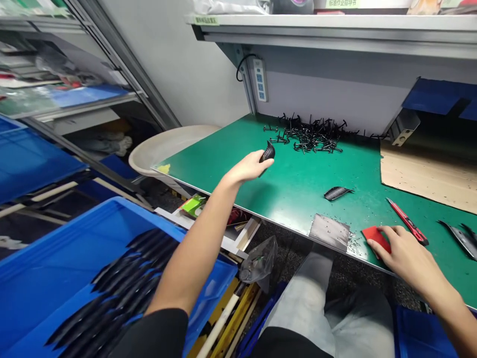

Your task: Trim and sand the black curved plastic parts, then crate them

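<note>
Along the left side, a blue bin stands beside the left forearm, and ribbed black pieces are packed in it in neat rows. That batch looks done, though its full count is hidden by the forearm and cut off by the frame edge. Beyond it, a tan tub is tucked against the end of a green mat. Above the mat's left corner, a ribbed piece is held up in the left hand, with the fingers curled closed around it and only its upper curve left exposed. A large heap of black spiked parts is piled along the back of the mat, under a power strip, and is judged to be the bulk of what is left. Nearer the front edge, a second ribbed piece is left lying alone on the mat, and a grey sheet speckled with black crumbs is laid across the edge. Further right, a red block is covered by the right hand, with the fingers spread over its top; how firmly it is gripped cannot be told. A red utility knife is lying just beside those fingers, a dark metallic strip is cut off by the right frame edge, and a cardboard sheet is spread behind them.
</note>
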`<state>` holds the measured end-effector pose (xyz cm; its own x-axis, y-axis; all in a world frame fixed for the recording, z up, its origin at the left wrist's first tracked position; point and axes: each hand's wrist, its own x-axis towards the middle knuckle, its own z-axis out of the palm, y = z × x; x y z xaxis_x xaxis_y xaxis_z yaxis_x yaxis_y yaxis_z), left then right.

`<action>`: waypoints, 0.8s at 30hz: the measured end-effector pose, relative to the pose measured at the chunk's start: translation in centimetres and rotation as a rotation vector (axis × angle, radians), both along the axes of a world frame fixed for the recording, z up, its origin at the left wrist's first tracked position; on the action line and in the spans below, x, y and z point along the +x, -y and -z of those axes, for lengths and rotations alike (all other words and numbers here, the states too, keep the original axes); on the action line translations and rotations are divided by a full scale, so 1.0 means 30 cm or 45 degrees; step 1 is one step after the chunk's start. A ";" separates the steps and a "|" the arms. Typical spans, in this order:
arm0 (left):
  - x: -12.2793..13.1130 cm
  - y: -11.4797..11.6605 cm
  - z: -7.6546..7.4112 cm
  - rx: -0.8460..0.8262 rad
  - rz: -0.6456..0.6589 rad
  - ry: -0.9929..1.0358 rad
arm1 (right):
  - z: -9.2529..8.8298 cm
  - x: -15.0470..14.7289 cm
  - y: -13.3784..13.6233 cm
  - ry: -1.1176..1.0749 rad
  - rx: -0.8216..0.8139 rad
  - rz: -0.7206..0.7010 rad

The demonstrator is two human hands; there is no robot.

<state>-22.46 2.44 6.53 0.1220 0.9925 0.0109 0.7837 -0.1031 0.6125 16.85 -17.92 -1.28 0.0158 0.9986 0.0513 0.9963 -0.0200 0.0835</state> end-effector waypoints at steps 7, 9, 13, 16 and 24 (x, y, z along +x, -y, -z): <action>0.217 0.533 0.152 -0.501 0.094 1.732 | 0.026 -0.025 0.016 0.020 0.058 -0.056; 0.274 0.648 0.240 -0.886 0.102 1.920 | 0.013 -0.028 0.014 -0.095 0.087 -0.017; 0.346 0.716 0.311 -1.122 0.091 1.991 | -0.062 -0.078 0.005 -0.975 0.163 0.167; 0.385 0.679 0.262 -0.967 0.044 2.000 | -0.120 -0.171 0.011 -1.997 -0.334 0.144; 0.464 0.657 0.119 -0.714 -0.218 2.073 | -0.073 -0.454 0.188 -1.272 0.577 -0.408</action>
<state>-8.55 -17.28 2.96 0.2385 0.9178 -0.3176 -0.6471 0.3940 0.6527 3.23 -23.58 0.91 -0.0002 0.8568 0.5157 0.5782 0.4209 -0.6990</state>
